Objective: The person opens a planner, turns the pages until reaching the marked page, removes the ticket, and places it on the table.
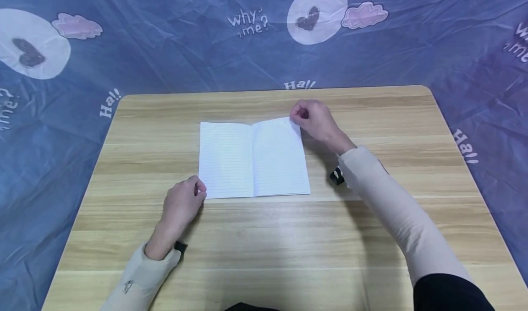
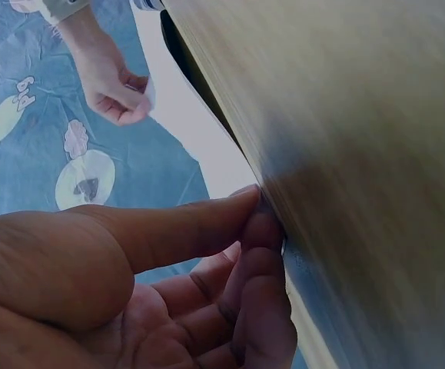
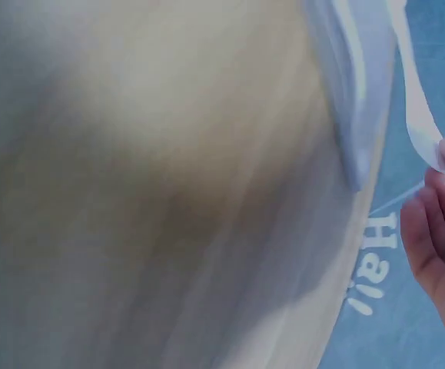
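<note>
Your right hand (image 1: 315, 118) pinches the open notebook (image 1: 253, 159) pg's top corner; left hand (image 1: 181, 205) pins the bottom-left corner on worktop (image 1: 264, 237). Page-turn step, prob.; next: lift gently.

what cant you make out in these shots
- Head view: ruled lines on the open notebook are too faint to show any writing.
- Left wrist view: the left hand fills the frame; the table is blurred.
- Right wrist view: the right hand is cut off by the edge.

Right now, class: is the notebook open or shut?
Open: the notebook lies spread flat, two lined pages showing either side of its centre fold.
</note>
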Available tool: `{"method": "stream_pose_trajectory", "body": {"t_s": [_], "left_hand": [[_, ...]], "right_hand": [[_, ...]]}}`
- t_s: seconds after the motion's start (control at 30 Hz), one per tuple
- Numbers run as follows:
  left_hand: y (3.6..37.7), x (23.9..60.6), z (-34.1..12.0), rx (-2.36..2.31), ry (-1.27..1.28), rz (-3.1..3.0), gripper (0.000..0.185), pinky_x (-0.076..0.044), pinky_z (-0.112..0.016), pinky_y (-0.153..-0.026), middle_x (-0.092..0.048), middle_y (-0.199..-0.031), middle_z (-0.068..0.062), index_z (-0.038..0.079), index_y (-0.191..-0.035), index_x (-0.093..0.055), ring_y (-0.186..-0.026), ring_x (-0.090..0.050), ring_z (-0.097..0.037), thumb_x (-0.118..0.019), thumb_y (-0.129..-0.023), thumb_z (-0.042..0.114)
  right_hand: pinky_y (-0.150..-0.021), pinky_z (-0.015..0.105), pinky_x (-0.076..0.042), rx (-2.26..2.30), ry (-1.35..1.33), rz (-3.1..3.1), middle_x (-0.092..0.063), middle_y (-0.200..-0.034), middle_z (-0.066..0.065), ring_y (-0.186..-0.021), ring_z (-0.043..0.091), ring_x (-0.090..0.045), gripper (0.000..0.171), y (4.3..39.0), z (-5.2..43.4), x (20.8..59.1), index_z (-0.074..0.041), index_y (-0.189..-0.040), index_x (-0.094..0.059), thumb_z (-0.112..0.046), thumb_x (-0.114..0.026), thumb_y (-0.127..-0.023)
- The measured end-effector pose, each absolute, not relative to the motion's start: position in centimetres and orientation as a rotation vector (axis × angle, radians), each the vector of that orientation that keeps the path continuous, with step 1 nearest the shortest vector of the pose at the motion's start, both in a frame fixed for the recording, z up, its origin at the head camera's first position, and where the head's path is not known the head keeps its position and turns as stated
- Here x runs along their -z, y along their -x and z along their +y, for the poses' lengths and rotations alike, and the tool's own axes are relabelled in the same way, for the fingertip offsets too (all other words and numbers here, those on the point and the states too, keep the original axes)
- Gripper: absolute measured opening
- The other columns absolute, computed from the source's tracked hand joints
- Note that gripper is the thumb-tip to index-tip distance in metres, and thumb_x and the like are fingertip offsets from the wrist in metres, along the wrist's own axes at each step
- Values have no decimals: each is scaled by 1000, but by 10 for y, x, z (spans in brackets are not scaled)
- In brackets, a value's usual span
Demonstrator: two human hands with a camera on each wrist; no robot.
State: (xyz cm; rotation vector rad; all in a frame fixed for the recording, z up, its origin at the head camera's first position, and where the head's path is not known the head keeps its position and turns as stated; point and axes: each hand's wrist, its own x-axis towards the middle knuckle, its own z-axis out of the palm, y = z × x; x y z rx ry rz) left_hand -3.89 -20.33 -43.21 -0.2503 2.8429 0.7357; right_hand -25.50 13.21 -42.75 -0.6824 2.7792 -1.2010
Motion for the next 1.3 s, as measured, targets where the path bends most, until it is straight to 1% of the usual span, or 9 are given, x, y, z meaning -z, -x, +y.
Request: {"method": "stream_pose_trajectory", "body": {"t_s": [0.1,0.23,0.33,0.53,0.83,0.97,1.1,1.2,1.3], "left_hand": [[39,432,-204,-710,250,2846,5,-40,-35,-56,-58,-74,-6,5,-91,-65,-65,-54,-25,-67,-94,9],[39,432,-205,-679,252,2855,4,-39,-35,-55,-58,-74,-5,8,-91,-65,-63,-54,-24,-68,-93,10],[39,431,-204,-666,247,2862,5,-39,-35,-55,-58,-73,-5,9,-90,-65,-63,-53,-24,-69,-93,11],[38,429,-203,-655,237,2867,6,-40,-35,-54,-59,-72,-5,8,-90,-65,-63,-54,-24,-69,-94,11],[36,418,-195,-581,193,3005,19,-48,-47,-60,-65,-75,-8,8,-85,-70,-73,-63,-33,-71,-95,24],[35,415,-191,-589,167,3055,20,-49,-46,-58,-65,-74,-8,7,-86,-72,-70,-64,-32,-72,-94,25],[34,411,-181,-769,-6,3228,20,-48,-44,-59,-62,-70,-6,3,-92,-73,-65,-60,-27,-75,-92,23],[34,407,-166,-1018,-312,3355,29,-49,-44,-65,-61,-73,-6,0,-105,-72,-68,-58,-26,-78,-90,24],[33,403,-145,-1191,-696,3373,39,-51,-42,-72,-65,-80,-6,2,-117,-69,-75,-60,-25,-75,-91,30]], "right_hand": [[-63,29,-49,1371,629,2633,-65,-84,9,-73,25,-59,6,255,129,420,-5,-97,-69,-9,-71,-93],[-63,37,-53,1527,523,2424,-64,-82,11,-71,34,-60,11,257,124,410,-3,-99,-69,-11,-71,-93],[-67,38,-54,1605,437,2285,-64,-81,10,-70,31,-60,15,259,118,404,0,-101,-68,-12,-72,-92],[-65,28,-53,1791,303,2033,-64,-79,7,-66,17,-58,12,261,100,391,3,-100,-65,-5,-70,-92],[-61,25,-54,1943,197,1881,-66,-90,13,-65,18,-60,5,262,67,379,3,-97,-65,2,-67,-92],[-59,25,-54,1994,90,1828,-67,-91,14,-63,17,-60,5,261,57,376,3,-98,-65,3,-66,-93],[-58,24,-55,2022,32,1808,-67,-92,14,-60,16,-60,5,260,52,376,2,-98,-66,3,-66,-93],[-57,24,-54,2032,28,1812,-67,-92,13,-59,15,-60,5,260,49,376,2,-97,-66,3,-67,-92],[-58,25,-55,2038,31,1818,-67,-92,13,-58,15,-61,5,259,48,375,2,-97,-67,3,-67,-92]]}}
